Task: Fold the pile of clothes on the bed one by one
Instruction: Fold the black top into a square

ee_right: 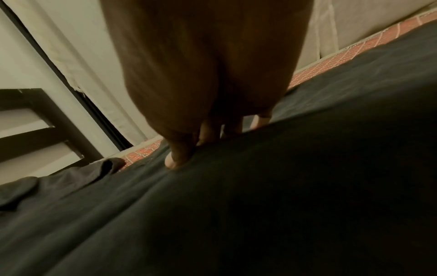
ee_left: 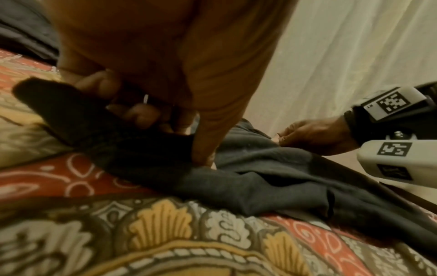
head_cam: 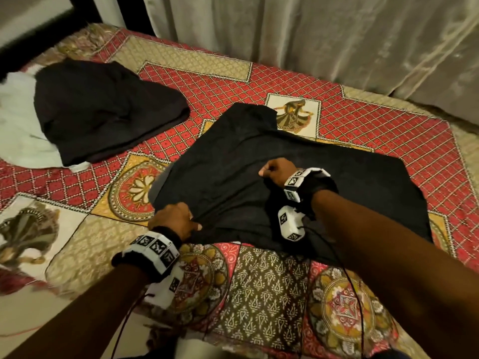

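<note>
A black garment (head_cam: 324, 182) lies spread over the middle of the patterned bedspread (head_cam: 77, 242). My left hand (head_cam: 176, 220) grips its near left edge, fingers curled round a fold of the dark cloth (ee_left: 113, 142). My right hand (head_cam: 276, 172) sits on the middle of the garment, fingers curled and pinching the fabric (ee_right: 236, 186) with thumb (ee_right: 175, 158) pressed in. A second dark garment (head_cam: 103, 110) lies folded at the far left, on top of a pale one (head_cam: 20, 130).
Pale curtains (head_cam: 337, 40) hang along the far side of the bed. A dark bed frame (head_cam: 15, 40) shows at the far left corner. Cables (head_cam: 347, 275) trail from the wrist units across the near bedspread.
</note>
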